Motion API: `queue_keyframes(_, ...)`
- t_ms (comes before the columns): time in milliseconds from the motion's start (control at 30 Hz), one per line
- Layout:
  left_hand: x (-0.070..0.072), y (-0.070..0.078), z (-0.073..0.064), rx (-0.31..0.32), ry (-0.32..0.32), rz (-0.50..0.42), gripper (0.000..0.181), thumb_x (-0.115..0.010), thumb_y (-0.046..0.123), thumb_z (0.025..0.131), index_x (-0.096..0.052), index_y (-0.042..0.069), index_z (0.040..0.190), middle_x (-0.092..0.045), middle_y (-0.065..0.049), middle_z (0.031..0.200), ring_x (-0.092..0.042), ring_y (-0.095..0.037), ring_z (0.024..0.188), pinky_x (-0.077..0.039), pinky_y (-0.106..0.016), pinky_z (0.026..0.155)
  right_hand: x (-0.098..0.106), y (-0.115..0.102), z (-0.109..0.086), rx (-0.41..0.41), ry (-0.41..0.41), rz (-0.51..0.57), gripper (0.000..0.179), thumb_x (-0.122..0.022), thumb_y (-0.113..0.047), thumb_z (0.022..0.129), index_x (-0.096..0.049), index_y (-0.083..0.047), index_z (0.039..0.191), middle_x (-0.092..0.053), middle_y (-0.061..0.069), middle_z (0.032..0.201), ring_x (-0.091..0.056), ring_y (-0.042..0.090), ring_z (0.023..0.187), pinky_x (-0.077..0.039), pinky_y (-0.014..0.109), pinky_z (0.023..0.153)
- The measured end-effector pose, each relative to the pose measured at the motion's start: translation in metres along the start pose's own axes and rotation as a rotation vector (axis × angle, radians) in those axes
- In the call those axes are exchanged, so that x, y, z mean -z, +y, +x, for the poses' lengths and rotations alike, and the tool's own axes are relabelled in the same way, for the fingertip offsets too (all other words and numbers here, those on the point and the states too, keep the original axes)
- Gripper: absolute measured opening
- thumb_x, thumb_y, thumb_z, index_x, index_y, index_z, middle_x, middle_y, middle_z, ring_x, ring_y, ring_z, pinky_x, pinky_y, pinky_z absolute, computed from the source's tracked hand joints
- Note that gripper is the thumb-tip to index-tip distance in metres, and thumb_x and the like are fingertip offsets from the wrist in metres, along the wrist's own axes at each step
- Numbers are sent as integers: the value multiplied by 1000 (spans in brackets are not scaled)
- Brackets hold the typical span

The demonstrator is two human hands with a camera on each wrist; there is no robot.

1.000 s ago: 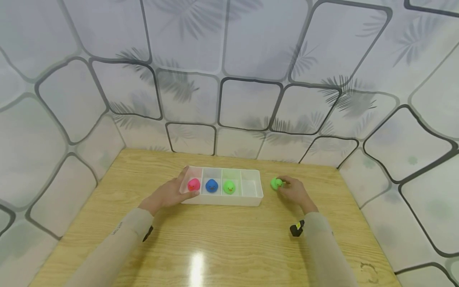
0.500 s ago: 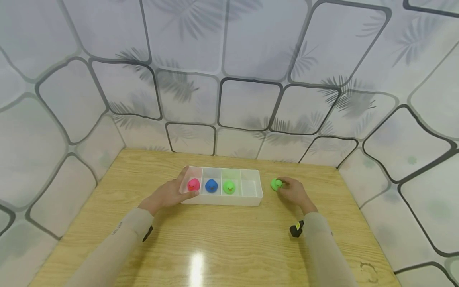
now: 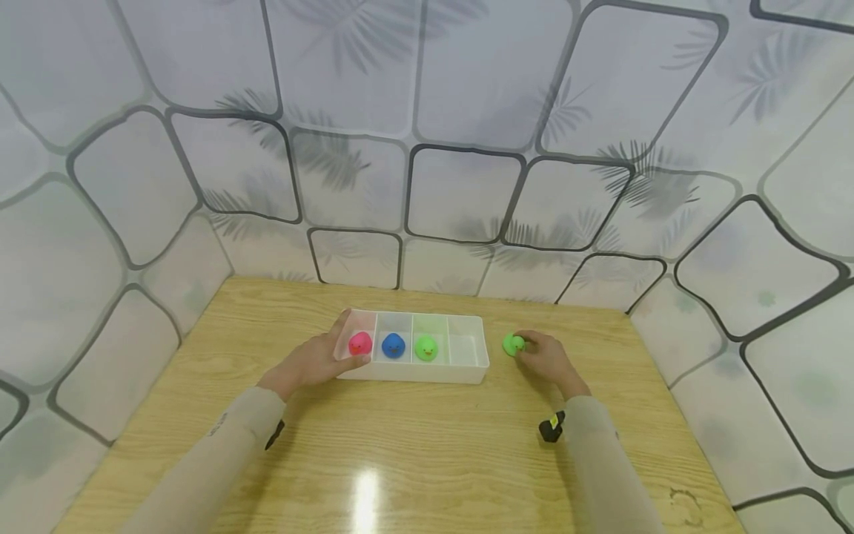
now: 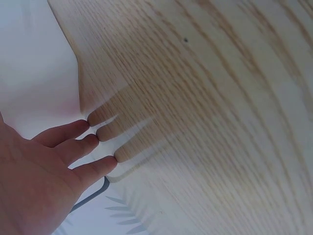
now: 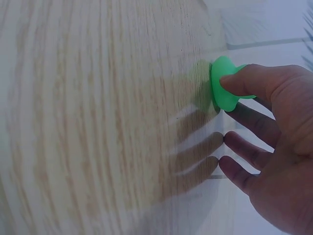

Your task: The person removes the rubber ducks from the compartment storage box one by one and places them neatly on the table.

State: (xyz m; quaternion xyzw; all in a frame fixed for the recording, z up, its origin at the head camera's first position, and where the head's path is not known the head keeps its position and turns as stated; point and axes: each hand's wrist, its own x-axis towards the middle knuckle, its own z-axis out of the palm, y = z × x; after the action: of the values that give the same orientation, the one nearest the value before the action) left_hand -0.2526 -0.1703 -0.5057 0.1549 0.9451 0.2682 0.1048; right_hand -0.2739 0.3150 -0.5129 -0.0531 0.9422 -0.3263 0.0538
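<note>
A white divided box [image 3: 414, 372] lies on the wooden table, with a pink rubber duck [image 3: 360, 343], a blue rubber duck [image 3: 394, 345] and a green rubber duck [image 3: 426, 348] in separate compartments. The compartment at its right end holds nothing. My left hand [image 3: 313, 362] grips the box's left end, thumb along the front and fingers round the side; in the left wrist view its fingertips [image 4: 108, 161] rest at the tabletop. To the right of the box, my right hand [image 3: 548, 357] pinches a second green rubber duck [image 5: 222, 90] low at the table, the other fingers spread beside it.
The wooden table [image 3: 427, 437] reaches back to a patterned wall covering [image 3: 460, 193], which also rises on both sides. A black wrist camera [image 3: 551, 426] sits under the right wrist.
My right hand and the green duck it pinches have shifted very slightly toward me. The left hand and the box stay nearly where they were.
</note>
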Motion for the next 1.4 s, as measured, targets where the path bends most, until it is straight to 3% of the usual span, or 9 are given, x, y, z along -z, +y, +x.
queue_keyframes(400, -1, 1, -1, 2, -2, -6, 114, -55, 76, 95, 2, 11, 170, -61, -29, 145, -69, -39, 118, -53, -61, 101, 0, -1, -1, -16, -15, -13, 54, -68, -17, 95, -58, -3, 147, -56, 30, 150, -48, 54, 142, -38, 70, 115)
queue_keyframes(567, -1, 2, -2, 1, -1, -5, 114, -55, 75, 96, 2, 10, 170, -58, -30, 148, -67, -43, 123, -52, -62, 104, 5, -6, -3, -32, -29, 14, 62, -71, -21, 95, -53, -6, 153, -49, 28, 158, -40, 53, 149, -34, 72, 118)
queue_keyframes(933, 0, 0, -1, 2, -2, 2, 114, -55, 76, 95, 3, 12, 170, -56, -28, 151, -66, -41, 122, -51, -63, 105, 17, -31, -3, 86, 34, 31, 59, -70, -28, 101, -54, -6, 152, -51, 24, 158, -41, 51, 149, -36, 70, 118)
queue_keyframes(1133, 1, 1, 0, 7, -2, 0, 115, -55, 77, 95, 2, 12, 170, -56, -29, 152, -66, -43, 124, -51, -63, 106, 16, -49, -3, 151, 87, 24, 54, -72, -24, 100, -58, -5, 148, -56, 23, 154, -47, 48, 146, -37, 66, 119)
queue_keyframes(1400, 0, -1, 1, 8, 1, -3, 116, -55, 79, 93, 1, 13, 171, -57, -29, 150, -66, -43, 123, -51, -63, 105, 12, -71, -1, 195, 94, 12, 52, -72, -24, 100, -60, -5, 147, -59, 22, 152, -49, 46, 144, -37, 64, 120)
